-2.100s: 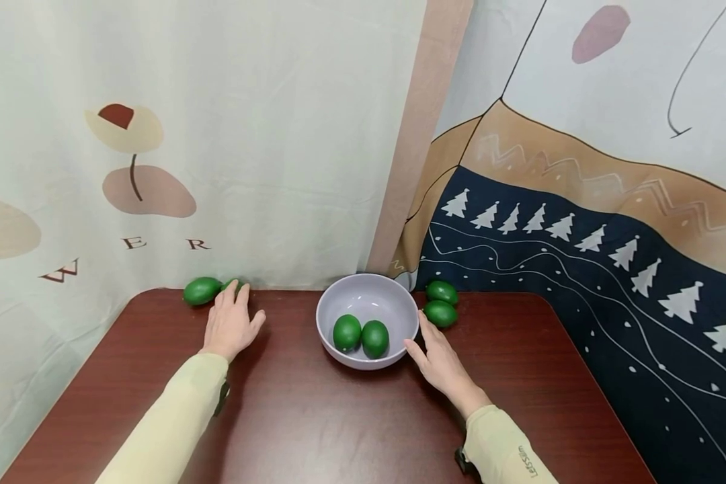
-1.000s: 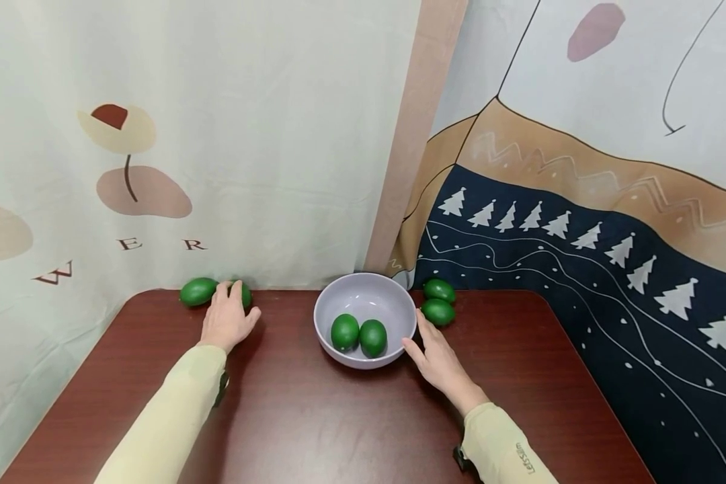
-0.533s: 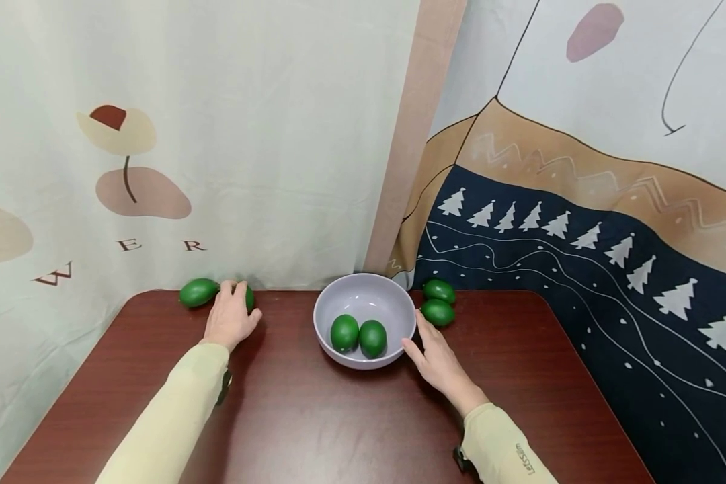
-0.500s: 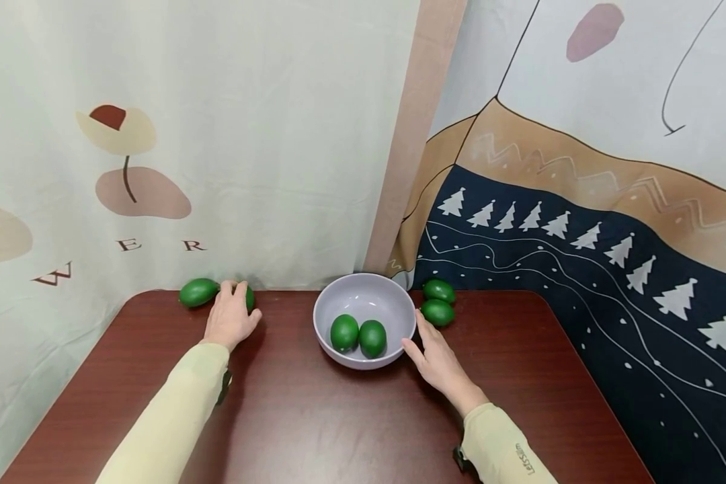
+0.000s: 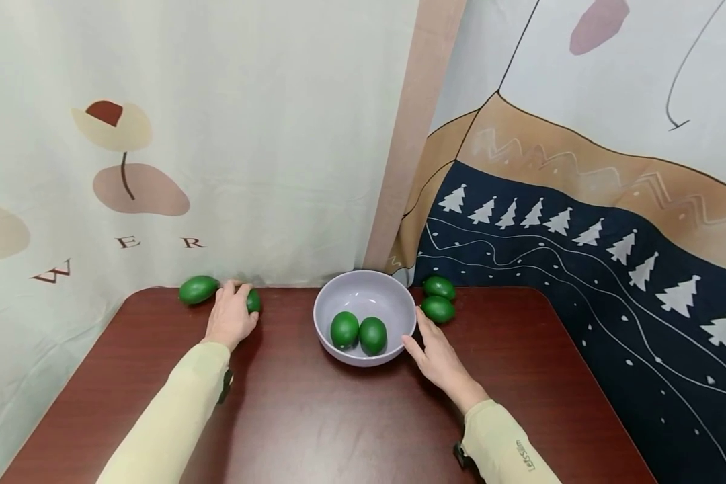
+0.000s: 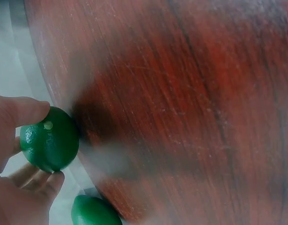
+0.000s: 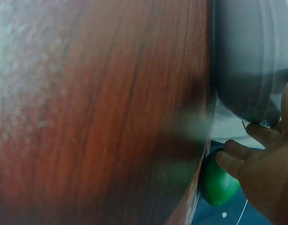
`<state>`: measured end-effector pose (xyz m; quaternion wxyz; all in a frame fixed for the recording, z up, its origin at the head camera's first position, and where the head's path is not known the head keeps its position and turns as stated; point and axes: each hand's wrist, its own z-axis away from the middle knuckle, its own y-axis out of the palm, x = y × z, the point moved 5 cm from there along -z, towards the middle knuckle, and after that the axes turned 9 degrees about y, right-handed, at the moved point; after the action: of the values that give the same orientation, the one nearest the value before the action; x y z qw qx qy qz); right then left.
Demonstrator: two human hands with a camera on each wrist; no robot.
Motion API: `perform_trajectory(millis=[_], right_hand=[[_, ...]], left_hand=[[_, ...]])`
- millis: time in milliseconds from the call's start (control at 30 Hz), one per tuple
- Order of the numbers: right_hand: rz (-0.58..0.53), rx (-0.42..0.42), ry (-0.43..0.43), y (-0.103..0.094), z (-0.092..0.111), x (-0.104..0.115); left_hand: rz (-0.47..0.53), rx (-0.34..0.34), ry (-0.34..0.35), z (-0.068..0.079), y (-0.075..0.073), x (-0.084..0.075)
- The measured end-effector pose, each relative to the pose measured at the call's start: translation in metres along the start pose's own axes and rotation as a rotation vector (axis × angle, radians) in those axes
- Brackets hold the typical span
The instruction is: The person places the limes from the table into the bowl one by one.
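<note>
At the table's far left edge, my left hand [image 5: 230, 316] grips a green lime [image 5: 253, 300]. In the left wrist view the thumb presses one side of that lime [image 6: 52, 140] and the fingers curl round the other. A second lime [image 5: 198, 290] lies just left of the hand. Two limes, one left [image 5: 344, 329] and one right [image 5: 372, 336], sit in a pale lilac bowl [image 5: 363, 296] at the table's back middle. My right hand [image 5: 438, 359] touches the bowl's right side with relaxed fingers. Beyond it lie a rear lime [image 5: 439, 288] and a nearer lime [image 5: 438, 309].
The reddish-brown wooden table [image 5: 314, 417] has rounded far corners. Its back edge meets a pale printed curtain [image 5: 266, 168]. A dark blue cloth with white trees [image 5: 520, 249] hangs along the right side.
My left hand's fingers have curled round the lime beneath them, which now sits slightly farther right and shows beside the thumb. The right hand stays at the bowl.
</note>
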<state>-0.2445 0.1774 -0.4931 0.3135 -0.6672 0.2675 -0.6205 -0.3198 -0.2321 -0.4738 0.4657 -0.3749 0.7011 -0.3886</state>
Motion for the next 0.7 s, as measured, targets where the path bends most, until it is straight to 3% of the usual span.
perform_trajectory(millis=[700], right_hand=[[-0.004,0.021,0.027,-0.0020,0.0005,0.0017]], left_hand=[[0.045,0.010,-0.033,0.0037,0.0029,-0.0022]])
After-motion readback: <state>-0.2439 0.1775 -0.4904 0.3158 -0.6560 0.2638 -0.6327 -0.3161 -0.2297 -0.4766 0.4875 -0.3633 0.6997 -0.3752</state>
